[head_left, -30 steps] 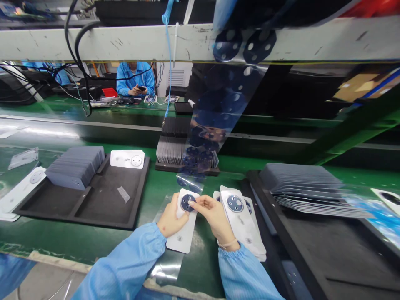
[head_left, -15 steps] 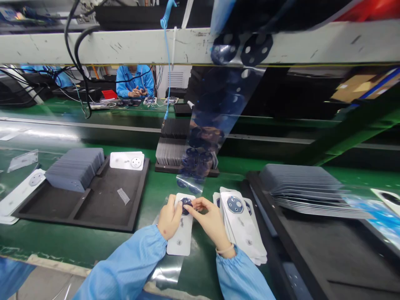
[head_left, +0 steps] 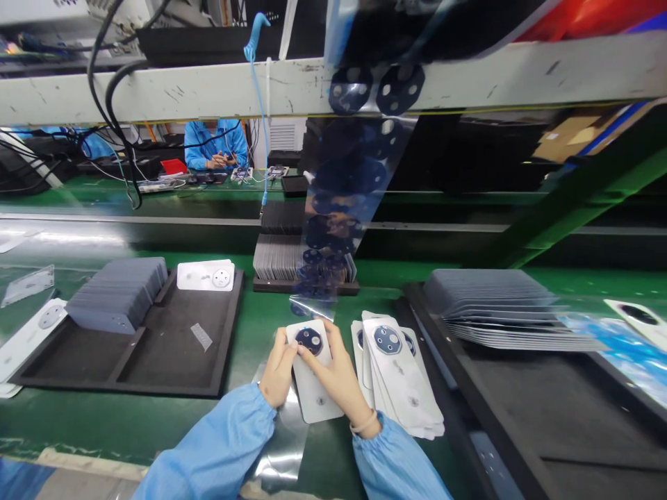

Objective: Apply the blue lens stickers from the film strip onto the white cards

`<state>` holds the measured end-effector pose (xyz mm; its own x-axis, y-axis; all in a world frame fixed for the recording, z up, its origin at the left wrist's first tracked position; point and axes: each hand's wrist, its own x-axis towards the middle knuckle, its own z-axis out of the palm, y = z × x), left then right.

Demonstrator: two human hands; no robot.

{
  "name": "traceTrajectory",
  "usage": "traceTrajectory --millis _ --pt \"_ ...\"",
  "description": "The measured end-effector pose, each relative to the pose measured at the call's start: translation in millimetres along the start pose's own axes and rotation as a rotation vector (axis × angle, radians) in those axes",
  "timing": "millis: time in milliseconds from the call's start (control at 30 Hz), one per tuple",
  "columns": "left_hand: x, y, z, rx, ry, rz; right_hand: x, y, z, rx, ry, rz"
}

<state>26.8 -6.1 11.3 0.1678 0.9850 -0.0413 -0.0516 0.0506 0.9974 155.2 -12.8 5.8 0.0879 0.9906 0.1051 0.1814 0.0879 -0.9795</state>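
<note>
White panel (head_left: 314,401) gripped both sides!
Left hand (head_left: 278,371) and right hand (head_left: 338,378) curl closed on it; film strip (head_left: 344,184) dangles beyond, panel stack (head_left: 404,382) sits to their right, black tray (head_left: 169,362) to their left holds grey sheets (head_left: 117,298).

The held panel (head_left: 319,397) is white with a navy disc (head_left: 308,339) spotted by paler circles, the stacked panels (head_left: 401,389) white and navy too, the sleeves (head_left: 224,430) light blue, the divided tray (head_left: 180,375) black, and the tabletop (head_left: 130,423) green.

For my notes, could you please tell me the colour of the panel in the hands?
The panel is mainly white, best seen in the head view.
</note>
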Motion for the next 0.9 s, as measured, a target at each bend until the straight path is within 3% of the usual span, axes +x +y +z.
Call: traceTrajectory --millis 133,267,533,700,900 --pt "-2 -1 0.5 -0.078 -0.179 -0.001 4 -1 -2 -0.012 0.048 0.056" --pt "-1 -7 0.8 -0.101 -0.27 -0.049 6 2 -4 0.174 0.052 0.096" --pt "1 -5 2.0 -0.166 -0.202 -0.095 11 5 -8 0.542 -0.068 0.227" --pt "2 -6 0.2 -0.15 -0.191 -0.072 10 4 -6 0.536 -0.101 0.238" --pt "-1 -16 0.1 0.065 -0.206 0.003 13 9 -6 0.458 -0.016 0.24"
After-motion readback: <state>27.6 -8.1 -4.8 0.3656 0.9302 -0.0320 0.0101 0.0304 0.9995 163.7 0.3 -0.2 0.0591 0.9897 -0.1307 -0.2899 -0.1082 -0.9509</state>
